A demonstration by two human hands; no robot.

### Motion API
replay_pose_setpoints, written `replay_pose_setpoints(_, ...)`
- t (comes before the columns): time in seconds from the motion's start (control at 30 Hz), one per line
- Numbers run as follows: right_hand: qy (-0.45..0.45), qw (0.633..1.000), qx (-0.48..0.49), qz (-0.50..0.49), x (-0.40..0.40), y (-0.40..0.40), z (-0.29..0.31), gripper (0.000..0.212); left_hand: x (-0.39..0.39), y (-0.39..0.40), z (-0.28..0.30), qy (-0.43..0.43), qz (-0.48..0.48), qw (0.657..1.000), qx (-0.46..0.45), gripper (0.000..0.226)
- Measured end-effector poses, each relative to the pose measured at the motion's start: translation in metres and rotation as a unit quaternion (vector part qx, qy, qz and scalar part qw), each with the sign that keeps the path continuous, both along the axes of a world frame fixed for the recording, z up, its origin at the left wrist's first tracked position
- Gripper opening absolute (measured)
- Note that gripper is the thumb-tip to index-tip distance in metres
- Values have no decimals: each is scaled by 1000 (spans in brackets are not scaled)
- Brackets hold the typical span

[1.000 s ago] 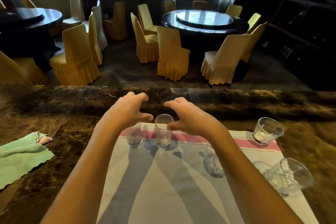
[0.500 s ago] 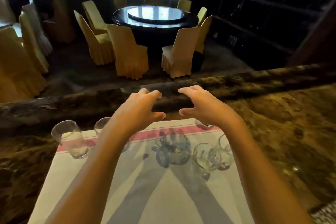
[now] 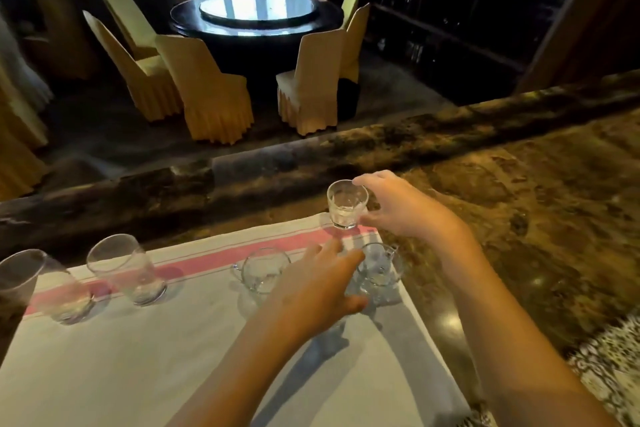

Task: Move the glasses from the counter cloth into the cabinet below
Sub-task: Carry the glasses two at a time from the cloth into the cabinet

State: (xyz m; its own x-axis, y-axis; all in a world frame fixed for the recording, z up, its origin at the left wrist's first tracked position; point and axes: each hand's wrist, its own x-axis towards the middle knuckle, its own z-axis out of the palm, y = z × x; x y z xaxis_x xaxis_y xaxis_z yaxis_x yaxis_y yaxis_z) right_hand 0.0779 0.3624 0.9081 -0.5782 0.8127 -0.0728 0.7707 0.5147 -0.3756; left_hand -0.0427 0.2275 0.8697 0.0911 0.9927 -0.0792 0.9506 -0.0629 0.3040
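R hand [image 3: 405,208] grip curled round small tumbler [image 3: 346,204] at cloth's [image 3: 173,357] far corner. L hand [image 3: 311,291] grip released, fingers spread, just beside a glass mug [image 3: 379,270].

Both bare arms come in from the lower edge and stretch forward. The left forearm [image 3: 242,367] rises from the bottom centre, angled to the right. The left grip [image 3: 311,291] is held low and palm down, its fingers nearly straight and slightly spread, pointing forward and right, with the thumb out to the side. It holds nothing. The right forearm [image 3: 491,315] enters from the lower right and reaches further forward, the wrist turned leftward. The right grip [image 3: 405,211] curls round a small glass [image 3: 347,206], index fingertip at its rim and thumb against its lower side.
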Motion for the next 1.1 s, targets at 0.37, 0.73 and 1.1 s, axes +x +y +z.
replay_pose_setpoints(0.37, -39, 999, 9, 37, -32, 41, -40, 72, 15, -4, -24, 40, 58, 997, -38, 86)
replay_pose_setpoints(0.73, -96, 993, -8, 75, -58, 68, -61, 71, 16, -11, -31, 56, 98, 993, -46, 77)
replay_pose_setpoints(1.1, -73, 993, 14, 95, -52, 65, -52, 63, 21, -20, -19, 57, 111, 991, -41, 75)
